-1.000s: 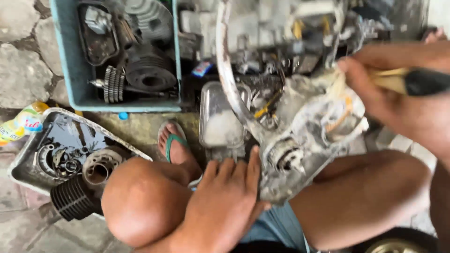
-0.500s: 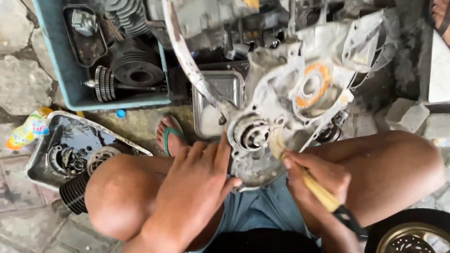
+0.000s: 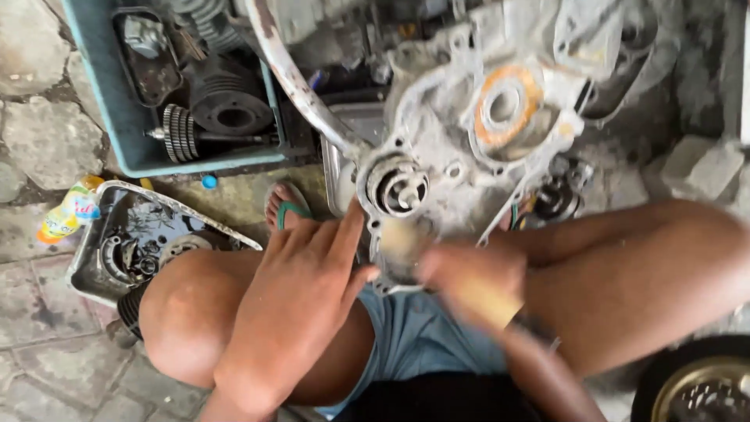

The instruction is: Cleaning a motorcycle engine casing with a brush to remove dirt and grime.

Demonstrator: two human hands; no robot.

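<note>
Left hand (image 3: 301, 289) rests on knee, fingers spread, fingertips touching grey engine crankcase (image 3: 469, 133) propped above lap. Right hand (image 3: 469, 277), blurred, fingers clamped on brush (image 3: 402, 238) against casing's lower edge.

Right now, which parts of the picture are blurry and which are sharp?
Head view: the right hand and the brush it holds are smeared with motion blur; the left hand, resting against the engine casing, is fairly sharp, as is the blue crate. Daylight is soft and even, with no harsh glare.
</note>
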